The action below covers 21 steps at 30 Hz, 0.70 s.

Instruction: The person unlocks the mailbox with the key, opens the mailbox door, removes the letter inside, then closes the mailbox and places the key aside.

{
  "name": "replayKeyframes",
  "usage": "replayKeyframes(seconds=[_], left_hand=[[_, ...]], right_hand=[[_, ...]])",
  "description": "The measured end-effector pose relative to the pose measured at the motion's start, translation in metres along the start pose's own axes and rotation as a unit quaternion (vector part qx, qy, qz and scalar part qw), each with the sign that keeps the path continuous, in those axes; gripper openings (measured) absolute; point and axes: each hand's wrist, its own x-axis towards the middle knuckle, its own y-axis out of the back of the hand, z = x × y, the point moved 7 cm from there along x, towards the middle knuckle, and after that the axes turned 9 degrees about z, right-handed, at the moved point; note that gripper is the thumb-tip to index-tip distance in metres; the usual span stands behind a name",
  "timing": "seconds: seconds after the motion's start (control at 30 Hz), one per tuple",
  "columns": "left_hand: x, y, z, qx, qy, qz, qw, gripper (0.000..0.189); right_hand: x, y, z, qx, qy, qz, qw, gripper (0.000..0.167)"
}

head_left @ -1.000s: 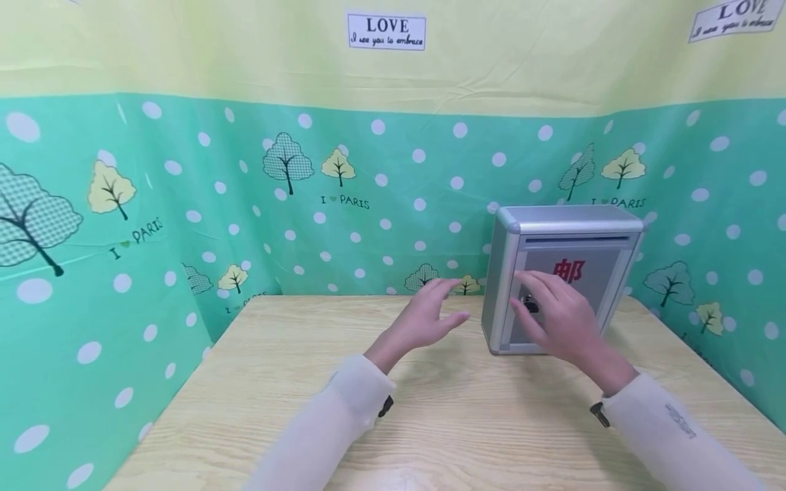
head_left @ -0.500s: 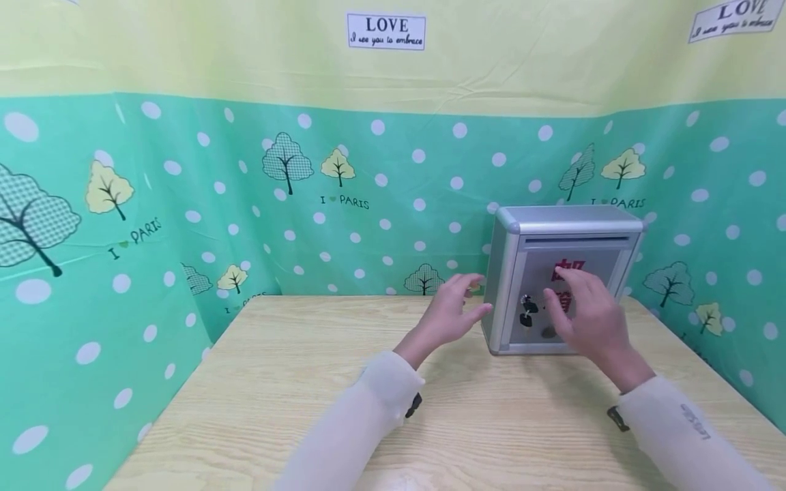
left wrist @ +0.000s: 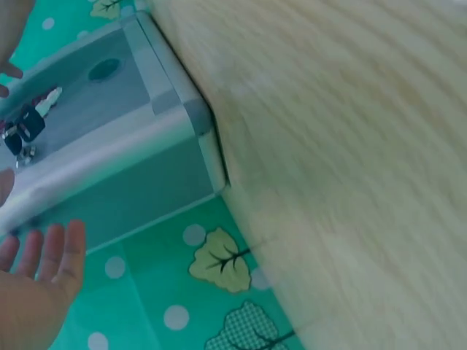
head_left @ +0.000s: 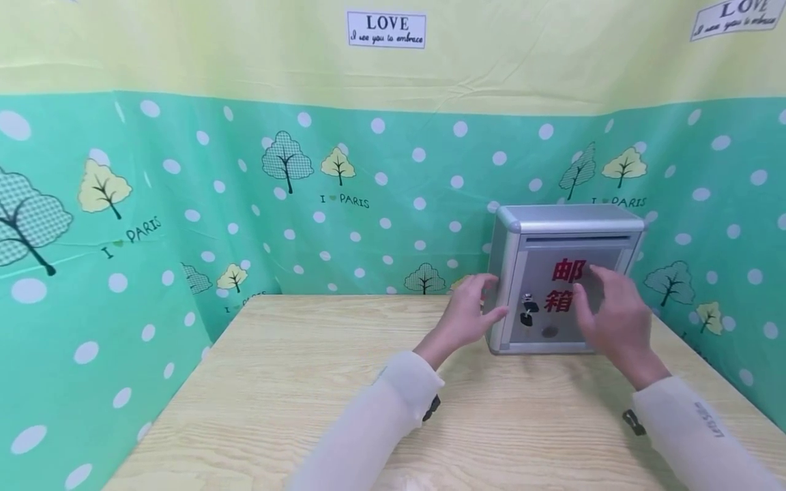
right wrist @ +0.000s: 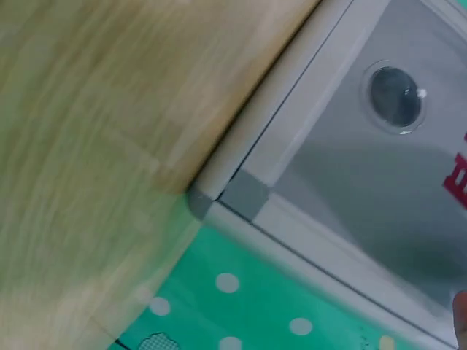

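A silver metal mailbox [head_left: 534, 266] with red characters stands upright on the table, a slot near its top. Keys [head_left: 527, 314] hang from the lock at the left of its door. My left hand [head_left: 460, 319] is by the mailbox's left side, thumb apart from the fingers. In the left wrist view, the left hand [left wrist: 40, 295] shows extended fingers beside the side wall; whether they touch it I cannot tell. My right hand [head_left: 621, 324] hovers before the door's right part, fingers loosely bent, holding nothing. The right wrist view shows just a fingertip at its edge.
The mailbox rests on a light wood table [head_left: 319, 382] towards its back right. Green dotted cloth [head_left: 344, 239] with printed trees hangs behind and at both sides. A round dark spot [right wrist: 394, 96] sits low on the mailbox door.
Both hands have moved right: the left hand has come up to the mailbox's left side, the right hand has passed across the door, uncovering the keys and characters. The mailbox has not moved.
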Motion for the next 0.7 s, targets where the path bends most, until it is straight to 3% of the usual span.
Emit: replayKeyframes(seconds=[0.2, 0.33, 0.53, 0.7], left_hand=[[0.002, -0.007, -0.001, -0.06, 0.045, 0.049, 0.996, 0.053], [0.002, -0.011, -0.002, -0.083, 0.074, 0.079, 0.9907, 0.05], [0.001, -0.015, -0.001, -0.108, 0.09, 0.119, 0.9829, 0.045], [0.0, -0.015, 0.001, -0.097, 0.091, 0.144, 0.9807, 0.04]], right_hand=[[-0.007, 0.002, 0.019, -0.013, -0.051, 0.016, 0.9985, 0.05], [-0.011, 0.002, 0.034, -0.014, -0.129, 0.019, 0.9913, 0.049], [-0.019, -0.001, 0.058, 0.006, -0.299, -0.001, 0.9543, 0.058], [-0.024, -0.007, 0.066, 0.06, -0.347, -0.029, 0.9353, 0.061]])
